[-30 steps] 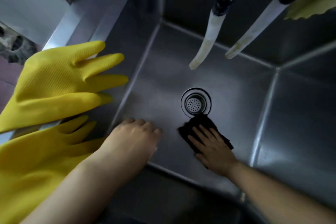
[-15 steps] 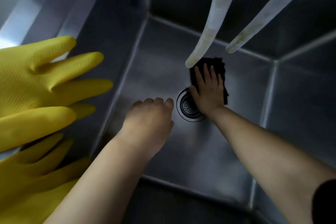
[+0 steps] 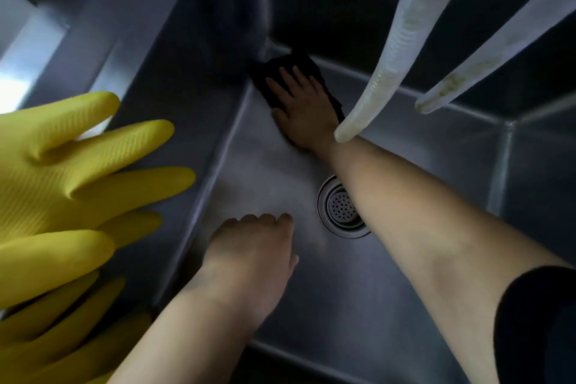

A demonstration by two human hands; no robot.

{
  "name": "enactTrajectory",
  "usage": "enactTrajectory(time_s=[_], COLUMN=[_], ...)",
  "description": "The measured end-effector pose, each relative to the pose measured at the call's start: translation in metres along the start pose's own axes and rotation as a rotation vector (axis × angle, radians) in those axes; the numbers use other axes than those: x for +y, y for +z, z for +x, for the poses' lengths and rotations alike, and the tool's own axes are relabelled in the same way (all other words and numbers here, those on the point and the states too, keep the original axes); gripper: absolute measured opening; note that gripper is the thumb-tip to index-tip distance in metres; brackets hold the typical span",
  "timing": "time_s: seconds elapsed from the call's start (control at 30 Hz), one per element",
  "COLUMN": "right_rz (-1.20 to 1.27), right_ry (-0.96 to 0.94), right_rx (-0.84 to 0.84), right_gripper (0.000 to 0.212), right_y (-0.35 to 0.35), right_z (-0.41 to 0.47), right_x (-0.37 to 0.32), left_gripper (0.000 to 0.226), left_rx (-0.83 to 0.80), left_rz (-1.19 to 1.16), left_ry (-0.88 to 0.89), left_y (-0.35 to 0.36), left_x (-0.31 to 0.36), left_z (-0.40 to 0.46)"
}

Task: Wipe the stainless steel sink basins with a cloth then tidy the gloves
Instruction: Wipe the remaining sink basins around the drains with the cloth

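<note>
I look down into a stainless steel sink basin with a round drain in its floor. My right hand lies flat with straight fingers on a black cloth, pressing it into the basin's far left corner. My left hand hangs over the near part of the basin floor with its fingers loosely curled, holding nothing. Two yellow rubber gloves lie over the sink's left rim: the upper glove and the lower glove, fingers pointing right.
Two pale tap hoses hang down from the top right: the nearer hose ends just above my right wrist and the other hose to its right. The steel left rim runs diagonally past the gloves.
My right hand has slid the black cloth from beside the drain, then behind it, into the far left corner. My left hand has drifted forward over the basin floor. The view has moved closer.
</note>
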State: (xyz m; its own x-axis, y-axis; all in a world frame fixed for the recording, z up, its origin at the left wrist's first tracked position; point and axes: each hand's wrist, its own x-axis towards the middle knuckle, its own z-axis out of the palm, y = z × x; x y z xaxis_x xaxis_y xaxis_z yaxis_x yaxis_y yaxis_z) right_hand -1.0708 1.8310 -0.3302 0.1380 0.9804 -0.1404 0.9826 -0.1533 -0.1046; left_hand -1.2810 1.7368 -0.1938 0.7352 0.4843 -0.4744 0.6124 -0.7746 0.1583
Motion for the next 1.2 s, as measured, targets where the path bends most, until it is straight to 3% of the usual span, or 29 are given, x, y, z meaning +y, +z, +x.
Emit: enactTrajectory(time_s=[0.17,0.43,0.6,0.77,0.9,1.1,1.2], right_rz=[0.045,-0.004,-0.052,0.040,0.032,-0.022,-0.015], right_ry=[0.195,0.276,0.547,0.889,0.875,0.515,0.520], right_rx=[-0.020,-0.011,-0.021,0.042,-0.009,-0.085,-0.095], right_gripper=[0.070,0.059,0.062,0.060,0.065,0.066,0.066], right_y=[-0.010,-0.021,-0.013,-0.001,0.007,0.018,0.020], right_z=[-0.023,-0.130,-0.183,-0.206,-0.244,-0.294,-0.283], right_x=[0.038,0.151,0.184,0.150,0.093,0.006,-0.007], left_gripper=[0.041,0.047,0.045,0.042,0.040,0.026,0.027], left_rx=[-0.033,-0.089,-0.097,-0.083,-0.082,-0.021,-0.012], left_rz=[0.013,0.040,0.037,-0.022,-0.069,-0.049,-0.028], left_ry=[-0.007,0.000,0.005,0.013,0.013,0.055,0.052], left_y=[0.001,0.001,0.001,-0.002,-0.003,-0.004,-0.002], left_x=[-0.004,-0.001,0.002,0.004,0.004,0.005,0.007], left_z=[0.001,0.002,0.003,0.002,0.002,-0.001,0.000])
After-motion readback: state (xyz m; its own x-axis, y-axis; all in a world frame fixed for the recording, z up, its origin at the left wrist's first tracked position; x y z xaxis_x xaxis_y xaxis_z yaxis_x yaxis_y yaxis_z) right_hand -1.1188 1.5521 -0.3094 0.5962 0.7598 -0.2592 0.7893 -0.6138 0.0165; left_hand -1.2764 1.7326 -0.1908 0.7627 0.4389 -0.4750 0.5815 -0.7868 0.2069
